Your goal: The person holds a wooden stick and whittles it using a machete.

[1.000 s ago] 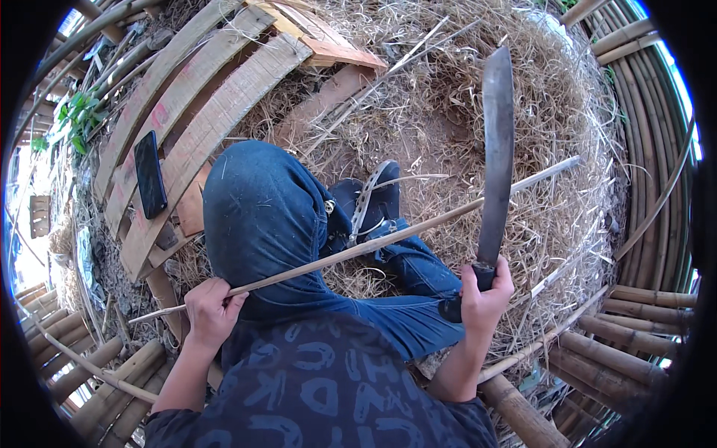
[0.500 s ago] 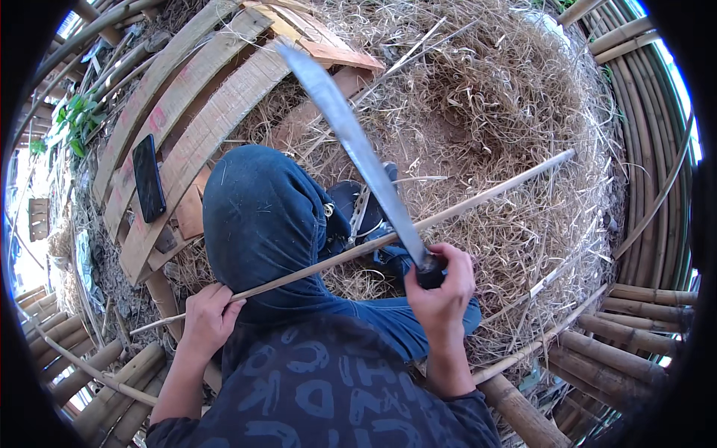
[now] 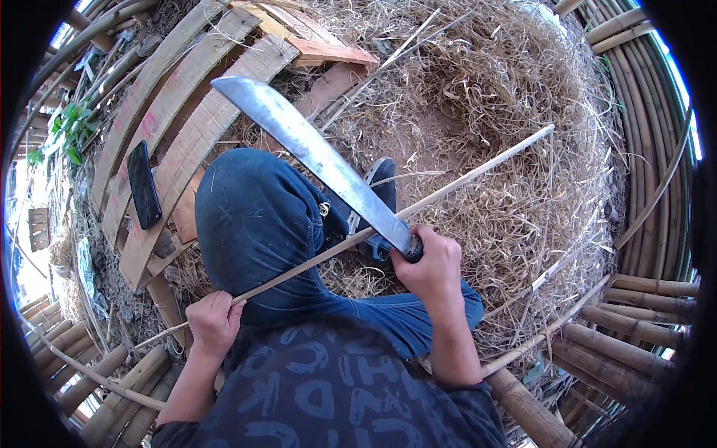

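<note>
A long, thin bamboo strip (image 3: 478,172) slants from lower left to upper right across my bent legs. My left hand (image 3: 212,322) is closed around it near its lower left end, beside my knee. The far end rises over the straw to the right. My right hand (image 3: 432,266) grips the dark handle of a machete (image 3: 314,160). The broad steel blade points up and to the left, and crosses above the strip close to the handle. Whether blade and strip touch, I cannot tell.
A wooden slatted pallet (image 3: 224,101) lies at the far left, with a black phone (image 3: 144,185) on it. Dry straw shavings (image 3: 515,97) cover the ground ahead and to the right. Bamboo poles (image 3: 627,351) line both sides. My shoe (image 3: 382,179) is beneath the blade.
The machete blade has swung to the left and lower, its flat side now showing more. My right hand has shifted slightly left and up. The strip's far end has moved a little up and left.
</note>
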The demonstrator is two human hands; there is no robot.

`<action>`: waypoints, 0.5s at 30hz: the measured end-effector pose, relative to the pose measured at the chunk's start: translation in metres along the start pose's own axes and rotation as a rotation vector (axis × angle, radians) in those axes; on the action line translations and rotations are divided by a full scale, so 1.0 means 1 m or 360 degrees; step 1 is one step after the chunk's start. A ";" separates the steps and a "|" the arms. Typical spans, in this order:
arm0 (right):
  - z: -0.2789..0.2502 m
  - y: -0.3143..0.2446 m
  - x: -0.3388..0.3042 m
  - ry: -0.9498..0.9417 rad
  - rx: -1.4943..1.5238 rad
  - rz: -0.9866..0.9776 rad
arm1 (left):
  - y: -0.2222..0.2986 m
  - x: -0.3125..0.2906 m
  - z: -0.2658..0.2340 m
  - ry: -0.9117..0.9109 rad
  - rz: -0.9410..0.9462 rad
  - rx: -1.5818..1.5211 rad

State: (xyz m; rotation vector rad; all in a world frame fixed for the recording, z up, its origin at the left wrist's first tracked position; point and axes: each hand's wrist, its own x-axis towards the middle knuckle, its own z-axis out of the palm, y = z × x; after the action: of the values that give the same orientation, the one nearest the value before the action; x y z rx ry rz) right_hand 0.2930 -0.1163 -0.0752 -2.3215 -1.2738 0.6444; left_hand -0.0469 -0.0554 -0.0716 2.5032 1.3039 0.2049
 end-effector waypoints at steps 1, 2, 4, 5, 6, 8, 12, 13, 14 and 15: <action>-0.001 0.002 0.001 0.0002 -0.0044 -0.0035 | -0.002 -0.001 0.002 -0.0008 0.0005 -0.0001; -0.003 0.003 0.003 0.0000 -0.0043 -0.0025 | -0.004 -0.002 0.003 0.0003 0.0012 0.0012; -0.008 0.002 0.007 -0.0063 -0.0197 -0.0046 | -0.005 -0.002 0.005 0.0006 0.0018 0.0022; -0.008 0.000 0.010 -0.0053 -0.0189 -0.0013 | -0.005 -0.003 0.005 0.0013 0.0015 0.0022; -0.008 0.001 0.011 -0.0060 -0.0191 -0.0009 | -0.005 -0.003 0.006 0.0020 0.0012 0.0022; -0.008 0.004 0.016 -0.0037 -0.0331 -0.0074 | -0.005 -0.002 0.006 0.0013 0.0009 0.0027; -0.014 0.017 0.023 0.0053 -0.0404 -0.0077 | -0.006 -0.004 0.006 -0.0016 -0.0026 0.0032; -0.022 0.027 0.025 0.0067 -0.0500 -0.0014 | -0.005 -0.001 0.005 -0.0021 -0.0024 0.0022; -0.027 0.048 0.031 0.0095 -0.0590 0.0154 | -0.004 0.000 0.005 -0.0019 -0.0031 -0.0004; -0.039 0.062 0.038 0.0172 -0.0527 0.0215 | -0.005 -0.001 0.004 -0.0016 -0.0047 -0.0024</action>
State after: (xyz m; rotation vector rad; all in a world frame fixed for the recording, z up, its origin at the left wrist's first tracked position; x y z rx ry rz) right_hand 0.3747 -0.1199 -0.0853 -2.6882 -1.2613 0.3635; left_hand -0.0510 -0.0544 -0.0769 2.4678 1.3292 0.1949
